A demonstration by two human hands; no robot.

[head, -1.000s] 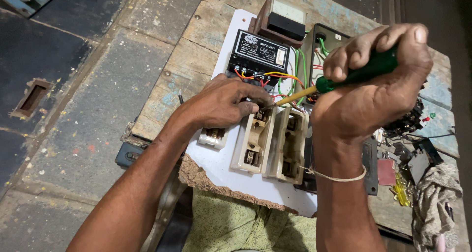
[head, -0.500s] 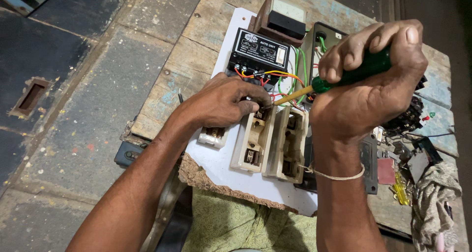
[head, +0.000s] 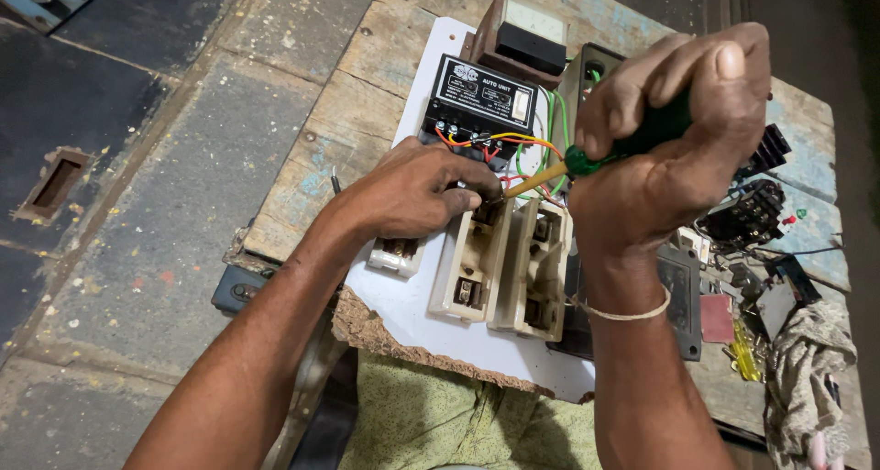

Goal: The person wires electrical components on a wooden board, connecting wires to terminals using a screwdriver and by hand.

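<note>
On a worn wooden workbench (head: 321, 149), a white mounting board (head: 431, 305) carries cream fuse carriers (head: 500, 268). The right hand (head: 674, 154) is clenched around a green-handled screwdriver (head: 587, 161); the left hand (head: 417, 190) apparently pinches its tip at a terminal.

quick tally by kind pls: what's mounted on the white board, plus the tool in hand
Cream fuse holders: 3
Black control box: 1
Brown transformer: 1
Green-handled screwdriver, gripped in the right hand: 1
Total: 6
The left hand partly covers one holder, so more could be hidden.
</note>
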